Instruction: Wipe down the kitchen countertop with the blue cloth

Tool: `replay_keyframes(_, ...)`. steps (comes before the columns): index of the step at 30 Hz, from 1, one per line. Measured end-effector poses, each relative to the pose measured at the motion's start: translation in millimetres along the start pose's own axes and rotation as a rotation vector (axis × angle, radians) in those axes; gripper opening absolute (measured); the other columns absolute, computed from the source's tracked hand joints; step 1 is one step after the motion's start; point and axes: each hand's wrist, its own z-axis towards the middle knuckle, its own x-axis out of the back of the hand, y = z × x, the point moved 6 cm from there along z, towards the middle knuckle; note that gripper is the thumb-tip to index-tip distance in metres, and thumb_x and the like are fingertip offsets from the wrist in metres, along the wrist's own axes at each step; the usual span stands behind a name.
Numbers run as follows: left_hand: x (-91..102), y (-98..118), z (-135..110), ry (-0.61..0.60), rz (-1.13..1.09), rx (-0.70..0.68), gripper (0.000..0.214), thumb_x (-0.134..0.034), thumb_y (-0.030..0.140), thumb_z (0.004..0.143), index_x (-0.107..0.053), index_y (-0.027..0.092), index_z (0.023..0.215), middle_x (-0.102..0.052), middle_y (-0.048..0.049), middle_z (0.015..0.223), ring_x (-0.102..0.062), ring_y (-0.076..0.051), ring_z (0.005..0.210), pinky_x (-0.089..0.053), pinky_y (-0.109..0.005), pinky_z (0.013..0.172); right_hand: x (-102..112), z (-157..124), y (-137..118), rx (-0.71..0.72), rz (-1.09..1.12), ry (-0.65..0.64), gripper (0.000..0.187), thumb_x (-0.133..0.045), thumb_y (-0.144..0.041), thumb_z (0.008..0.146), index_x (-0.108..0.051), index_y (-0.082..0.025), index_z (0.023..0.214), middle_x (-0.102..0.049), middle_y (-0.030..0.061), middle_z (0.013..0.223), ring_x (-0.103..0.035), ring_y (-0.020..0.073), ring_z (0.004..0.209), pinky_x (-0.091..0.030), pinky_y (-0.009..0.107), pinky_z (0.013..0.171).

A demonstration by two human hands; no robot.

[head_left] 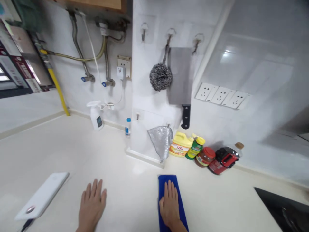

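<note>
My left hand (92, 203) lies flat on the pale countertop (72, 151), fingers stretched out, holding nothing. My right hand (169, 203) lies flat, fingers extended, on a folded blue cloth (167, 181) spread on the counter near the front edge. A white cutting board (43, 195) sits to the left of my left hand, apart from it.
Against the wall stand a yellow jug (180, 144), a green bottle (195, 147), a red-lidded jar (205, 156) and a red-and-black container (223, 160). A cleaver (181, 80), a steel scourer (160, 76) and a silver cloth (160, 140) hang there. A spray bottle (95, 115) stands back left; a black hob (285, 209) lies right.
</note>
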Motion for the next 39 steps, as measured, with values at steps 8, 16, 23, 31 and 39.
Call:
replay_keyframes(8,2.2,10,-10,0.071,-0.034,-0.069,0.066,-0.022,0.039,0.099,-0.05,0.001,0.145,-0.046,-0.027,0.156,-0.016,-0.043,0.157,-0.028,-0.067,0.121,-21,51,-113,-0.035,-0.063,-0.087,0.071,-0.046,-0.031,0.094,-0.035,0.001,0.155,-0.022,0.0238,0.166,-0.017,0.0406,0.157,-0.018,0.061,0.128)
replay_keyframes(16,-5.0,5,-16,0.146,-0.086,-0.062,0.061,-0.031,0.036,0.099,-0.044,0.008,0.151,-0.043,-0.023,0.159,-0.009,-0.036,0.16,-0.026,-0.065,0.124,-41,113,-257,0.237,0.046,-0.176,0.076,-0.047,-0.035,0.095,-0.026,0.001,0.158,-0.015,0.0234,0.168,-0.013,0.0393,0.158,-0.018,0.059,0.128)
replay_keyframes(23,-9.6,-2,-18,0.205,-0.064,-0.066,0.065,-0.036,0.036,0.099,-0.026,0.016,0.16,-0.046,-0.0193,0.158,-0.024,-0.039,0.156,-0.036,-0.065,0.119,-35,142,-310,0.602,0.092,-0.294,0.072,-0.043,-0.033,0.098,-0.024,-0.003,0.16,-0.013,0.0182,0.169,-0.01,0.0328,0.159,-0.014,0.051,0.13)
replay_keyframes(31,-19.0,-23,-18,0.245,-0.131,-0.04,0.057,-0.037,0.037,0.099,-0.046,0.014,0.151,-0.059,-0.0164,0.148,-0.044,-0.033,0.147,-0.044,-0.057,0.118,-22,89,-287,0.743,0.317,-0.342,0.072,-0.048,-0.041,0.098,-0.029,-0.009,0.16,-0.021,0.0153,0.169,-0.014,0.0273,0.159,-0.016,0.048,0.13)
replay_keyframes(39,-12.6,32,-10,0.194,-0.153,-0.168,0.052,-0.035,0.026,0.099,-0.051,0.02,0.148,-0.053,-0.0124,0.154,-0.042,-0.027,0.149,-0.041,-0.056,0.123,-39,4,-109,0.448,0.435,-0.035,0.057,-0.035,-0.031,0.098,-0.045,-0.032,0.154,-0.052,0.0037,0.156,-0.045,0.0272,0.147,-0.046,0.053,0.119)
